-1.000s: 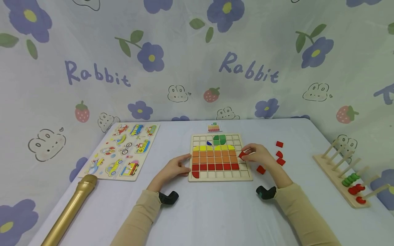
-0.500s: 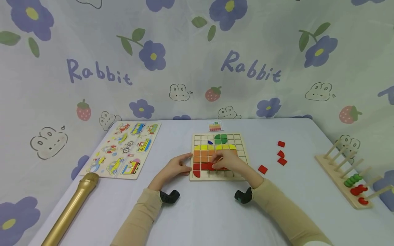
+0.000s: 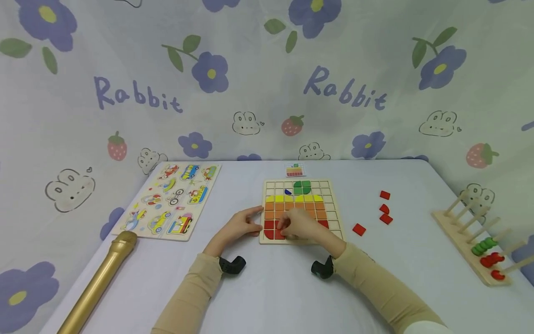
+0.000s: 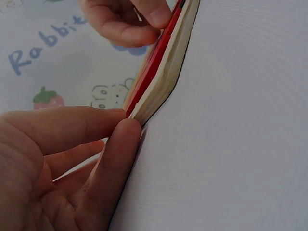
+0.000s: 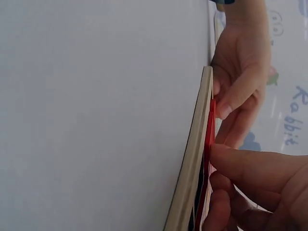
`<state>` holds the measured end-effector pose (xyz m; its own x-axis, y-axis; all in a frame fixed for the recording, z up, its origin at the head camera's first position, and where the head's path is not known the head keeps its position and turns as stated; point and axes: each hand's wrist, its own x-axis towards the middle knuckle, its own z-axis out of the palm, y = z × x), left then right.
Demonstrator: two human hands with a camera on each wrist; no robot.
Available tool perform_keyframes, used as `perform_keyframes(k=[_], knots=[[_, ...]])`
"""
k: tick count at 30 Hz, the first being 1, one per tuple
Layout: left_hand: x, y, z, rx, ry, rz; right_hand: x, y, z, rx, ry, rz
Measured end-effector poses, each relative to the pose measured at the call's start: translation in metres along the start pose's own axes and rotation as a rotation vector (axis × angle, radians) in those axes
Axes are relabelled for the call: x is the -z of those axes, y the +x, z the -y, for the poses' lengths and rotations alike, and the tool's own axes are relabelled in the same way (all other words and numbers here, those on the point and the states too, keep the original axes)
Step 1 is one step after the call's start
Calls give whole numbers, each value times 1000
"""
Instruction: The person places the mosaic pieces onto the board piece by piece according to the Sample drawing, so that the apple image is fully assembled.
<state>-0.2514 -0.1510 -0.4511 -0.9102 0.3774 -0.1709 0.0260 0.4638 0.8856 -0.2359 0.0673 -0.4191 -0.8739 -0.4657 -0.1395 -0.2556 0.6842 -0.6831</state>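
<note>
Having crossed from the grid board's [image 3: 301, 211] right edge, the right hand [image 3: 298, 226] pinches a red tile [image 3: 278, 234] over the bottom row on the counter [image 3: 267, 287], the left hand [image 3: 239, 226] pressing straight fingers against the frame; a tilted tile could jam or dislodge neighbours.

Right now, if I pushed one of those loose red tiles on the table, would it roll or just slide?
Probably slide: each loose red tile lies flat on the cloth-covered table. It looks thin and stiff, so likely light. The cloth may drag it a little.
</note>
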Motion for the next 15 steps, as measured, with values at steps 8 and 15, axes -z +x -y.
perform_keyframes(k=[8, 15], knots=[[2, -7, -9, -16, -12, 15, 7, -3, -7, 3, 80, -5], [3, -17, -25, -35, -17, 34, 48, -27, -38, -74, 91, -143]])
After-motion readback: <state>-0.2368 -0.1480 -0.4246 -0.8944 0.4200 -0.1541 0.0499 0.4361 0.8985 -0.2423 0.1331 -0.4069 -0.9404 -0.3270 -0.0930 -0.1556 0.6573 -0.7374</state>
